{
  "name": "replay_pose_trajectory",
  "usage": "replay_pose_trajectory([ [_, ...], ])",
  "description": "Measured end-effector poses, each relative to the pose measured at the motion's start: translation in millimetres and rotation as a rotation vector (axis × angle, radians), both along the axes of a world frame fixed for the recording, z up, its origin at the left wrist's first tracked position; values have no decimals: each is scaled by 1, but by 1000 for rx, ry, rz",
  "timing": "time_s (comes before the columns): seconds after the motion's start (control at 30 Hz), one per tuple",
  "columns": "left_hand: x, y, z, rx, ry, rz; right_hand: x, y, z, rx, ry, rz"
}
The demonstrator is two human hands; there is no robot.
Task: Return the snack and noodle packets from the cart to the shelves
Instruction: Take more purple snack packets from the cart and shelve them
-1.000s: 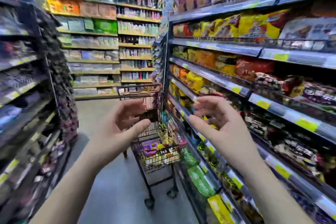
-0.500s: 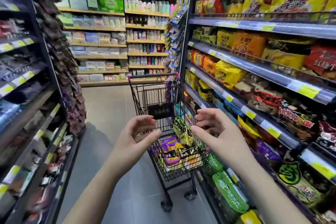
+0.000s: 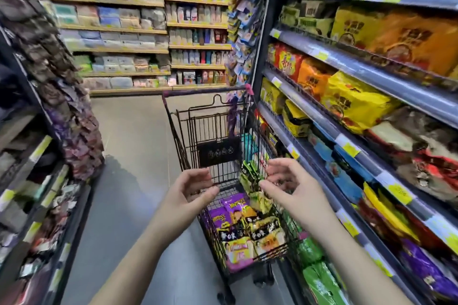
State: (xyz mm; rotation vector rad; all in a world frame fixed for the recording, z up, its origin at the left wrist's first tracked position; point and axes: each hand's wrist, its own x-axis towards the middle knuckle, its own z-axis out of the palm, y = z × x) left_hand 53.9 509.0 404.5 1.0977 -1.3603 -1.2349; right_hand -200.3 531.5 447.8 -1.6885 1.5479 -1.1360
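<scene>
Above the cart [image 3: 218,152], your left hand [image 3: 190,192] and right hand [image 3: 291,187] hover with fingers loosely curled, and neither grips anything. Below them the snack and noodle packets [image 3: 247,229] lie piled at the basket's near end, purple, yellow and black, with green packets [image 3: 250,173] standing just beside your right thumb. Close on your right, the shelves [image 3: 371,72] carry yellow packs [image 3: 352,101].
</scene>
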Motion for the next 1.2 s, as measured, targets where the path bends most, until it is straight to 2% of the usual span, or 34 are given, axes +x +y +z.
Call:
replay_pose_trajectory([
  [0.37, -5, -156, -69, 170, -62, 52, -1, -139, -55, 147, 71, -75],
  [0.63, -46, -232, -126, 401, -112, 76, -13, -227, -102, 315, 173, -99],
  [0.87, -76, -262, -201, 629, -239, 130, -35, -298, -188, 524, 224, 0],
  [1.1, -119, -288, -296, 862, -340, 327, -59, -346, -299, 651, 215, 31],
  [1.2, -128, -296, -340, 886, -351, 414, -66, -359, -335, 682, 180, 26],
])
